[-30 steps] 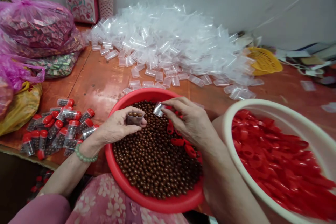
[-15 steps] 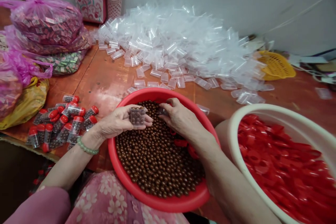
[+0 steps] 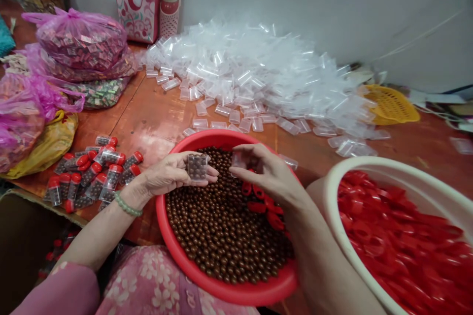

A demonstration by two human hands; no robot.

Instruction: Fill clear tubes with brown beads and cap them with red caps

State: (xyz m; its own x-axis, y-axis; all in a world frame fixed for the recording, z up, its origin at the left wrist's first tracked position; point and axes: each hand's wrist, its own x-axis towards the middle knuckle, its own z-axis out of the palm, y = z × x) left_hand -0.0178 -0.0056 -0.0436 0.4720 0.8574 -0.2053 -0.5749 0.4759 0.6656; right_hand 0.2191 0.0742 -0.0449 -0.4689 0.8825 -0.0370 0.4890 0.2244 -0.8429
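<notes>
My left hand [image 3: 173, 173] holds a clear plastic container [image 3: 198, 167] filled with brown balls, over the left part of a red basin [image 3: 162, 229]. Brown, shiny balls [image 3: 221, 226] fill most of this basin. Above its far right part, my right hand [image 3: 264, 167] pinches another clear container [image 3: 239, 159] between thumb and fingers; how full it is I cannot make out. Several red caps [image 3: 258, 205] lie on the balls beneath my right wrist.
Clear containers [image 3: 254, 74] are heaped along the wall. Filled, red-capped containers [image 3: 111, 170] lie at the left, near tied pink bags [image 3: 81, 42]. A cream tub [image 3: 330, 197] of red caps [image 3: 399, 236] stands at the right, a yellow basket [image 3: 391, 103] behind it.
My right hand has lifted from the balls, bringing its clear container into plainer sight. My left hand still holds the filled container. The whole view has shifted slightly.
</notes>
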